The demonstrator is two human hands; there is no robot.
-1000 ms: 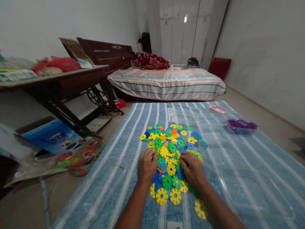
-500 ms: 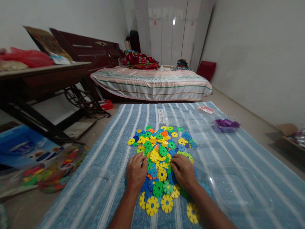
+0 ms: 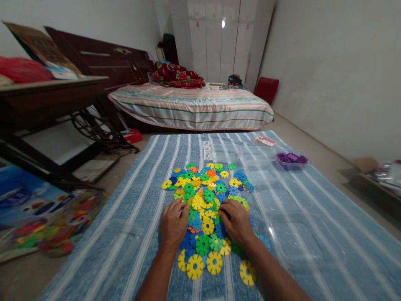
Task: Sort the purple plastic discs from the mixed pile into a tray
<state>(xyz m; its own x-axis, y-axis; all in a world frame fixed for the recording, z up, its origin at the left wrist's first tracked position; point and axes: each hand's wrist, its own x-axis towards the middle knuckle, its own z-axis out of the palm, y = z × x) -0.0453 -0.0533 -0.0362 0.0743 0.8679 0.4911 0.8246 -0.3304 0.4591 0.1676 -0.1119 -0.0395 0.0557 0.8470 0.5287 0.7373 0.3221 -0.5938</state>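
A heap of flat, notched plastic discs, snowflake-style building pieces [image 3: 208, 226] in yellow, green, blue and orange, lies spread over the striped cloth. My left hand [image 3: 174, 223] rests at the heap's left edge, fingers loosely bent and a gap showing between thumb and forefinger. On the opposite side, my right hand [image 3: 236, 222] lies against the discs with bent fingers and its thumb apart from them. Neither hand shows a disc gripped in it, though the undersides of the fingers are hidden. Several yellow discs [image 3: 194, 266] lie nearest me, between my forearms.
Clear plastic boxes or lids [image 3: 307, 238] lie right of the heap. Behind them stands a clear box with purple pieces [image 3: 291, 159]. A small red-and-white packet [image 3: 265, 141] is at the far edge. Bags of colourful pieces [image 3: 73, 219] sit on the floor at left. Beyond is a bed [image 3: 194, 106].
The view has shifted slightly, so everything sits a little further left in the picture. Both hands keep their places at the sides of the heap.
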